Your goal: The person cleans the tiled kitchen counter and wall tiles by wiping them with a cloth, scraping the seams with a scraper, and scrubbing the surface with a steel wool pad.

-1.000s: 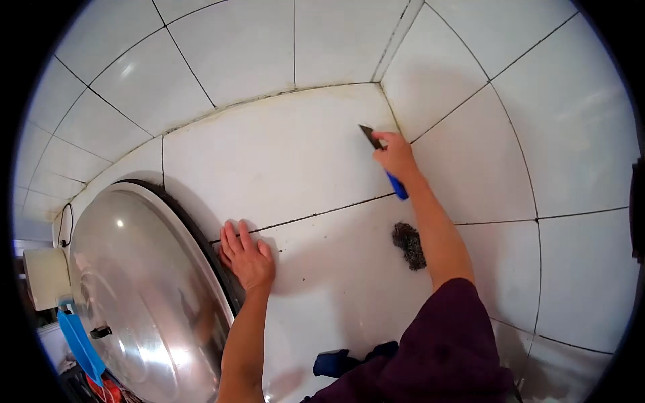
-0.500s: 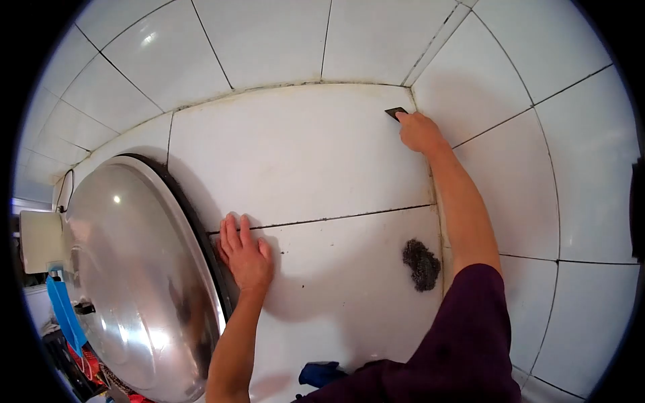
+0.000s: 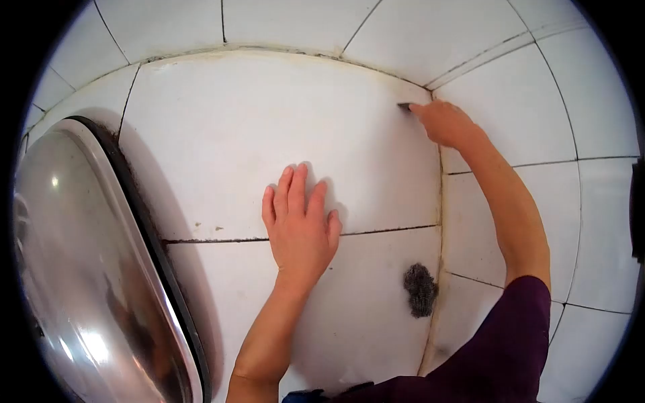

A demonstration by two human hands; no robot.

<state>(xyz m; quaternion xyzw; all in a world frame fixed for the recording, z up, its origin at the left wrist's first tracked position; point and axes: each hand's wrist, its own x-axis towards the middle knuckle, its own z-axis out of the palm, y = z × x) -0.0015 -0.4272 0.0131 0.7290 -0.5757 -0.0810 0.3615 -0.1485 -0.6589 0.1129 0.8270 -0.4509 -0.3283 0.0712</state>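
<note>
The grip of the right hand [image 3: 449, 124] is closed around a scraper [image 3: 404, 106], of which only the dark blade end is seen; the rest is covered by the hand. The scraper is held at the white tiled counter [image 3: 235, 148], near the far right corner; whether the surface is touched by the blade cannot be told. The grip of the left hand [image 3: 300, 228] is open and empty, laid across a dark joint [image 3: 390, 230], fingers parted. A scouring pad [image 3: 421, 290] is seated near the right wall [image 3: 470, 221]. A metal lid [image 3: 87, 262] is noted at left.
</note>
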